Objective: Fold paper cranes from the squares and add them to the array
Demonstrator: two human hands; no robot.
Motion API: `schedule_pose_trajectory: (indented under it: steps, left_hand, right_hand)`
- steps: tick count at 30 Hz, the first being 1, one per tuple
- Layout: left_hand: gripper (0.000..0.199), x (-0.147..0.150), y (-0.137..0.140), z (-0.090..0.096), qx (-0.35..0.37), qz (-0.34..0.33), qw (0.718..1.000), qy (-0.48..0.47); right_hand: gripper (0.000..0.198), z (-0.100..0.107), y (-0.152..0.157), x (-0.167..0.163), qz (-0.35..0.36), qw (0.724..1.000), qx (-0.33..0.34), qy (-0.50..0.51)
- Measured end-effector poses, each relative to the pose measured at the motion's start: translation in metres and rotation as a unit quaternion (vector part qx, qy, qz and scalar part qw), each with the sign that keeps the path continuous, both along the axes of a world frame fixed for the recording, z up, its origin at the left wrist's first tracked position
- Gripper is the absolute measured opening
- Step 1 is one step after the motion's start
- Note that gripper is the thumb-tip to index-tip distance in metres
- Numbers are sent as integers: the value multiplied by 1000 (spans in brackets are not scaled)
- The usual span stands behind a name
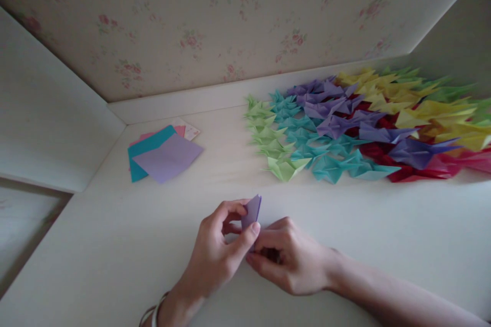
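—Floral wallpaper [192, 41] is backing a smooth white table [115, 250]. Overlap and cropping are preventing a count of the paper figures [366, 118].
—And the hands?
—Left hand [220, 248] and right hand [293, 258] are pinching one folded purple paper [251, 209] above the table; both are partly hiding its lower end.

Holding a small folded purple paper [251, 210] over the white table [115, 245], pinched upright in the left hand [218, 245] and gripped lower down by the right hand [293, 258]. Got loose sheets [169, 156] off to the left, lilac over teal, with pink underneath. Seeing tons of origami [333, 125] to the right, too: green, teal, purple, red, yellow. Backed by flowery wallpaper [215, 10].
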State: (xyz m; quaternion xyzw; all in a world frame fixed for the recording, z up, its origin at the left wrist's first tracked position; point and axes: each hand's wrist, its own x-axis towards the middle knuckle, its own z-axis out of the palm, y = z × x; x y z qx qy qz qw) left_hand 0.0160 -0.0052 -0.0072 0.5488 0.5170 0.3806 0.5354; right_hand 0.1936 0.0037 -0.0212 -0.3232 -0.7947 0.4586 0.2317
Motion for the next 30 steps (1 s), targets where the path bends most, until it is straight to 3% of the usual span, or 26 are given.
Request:
schedule_pose_trajectory:
  steps: [3,7,15,19,24,26,30]
  left_hand:
    - [21,-1,1,0,-27,-7,999,-18]
    - [24,-3,4,0,-59,-19,994,-93]
    - [28,-8,6,-6,-72,-22,983,-165]
    - [28,-5,4,-4,-59,-11,993,-101]
    - [35,-3,-1,-7,12,4,1000,16]
    - [36,-3,-3,-9,62,-17,996,69]
    - [45,-3,-6,-10,191,-109,963,158]
  right_hand:
    - [25,4,4,2,-14,997,-66,47]
    - [35,5,8,3,-85,986,-127,59]
    - [36,4,9,2,-90,985,-140,45]
    - [35,7,10,3,-95,987,-126,28]
    - [17,2,8,4,-166,982,-86,23]
    - [9,0,7,4,-194,977,-78,30]
    - [25,-5,6,1,-221,972,-66,30]
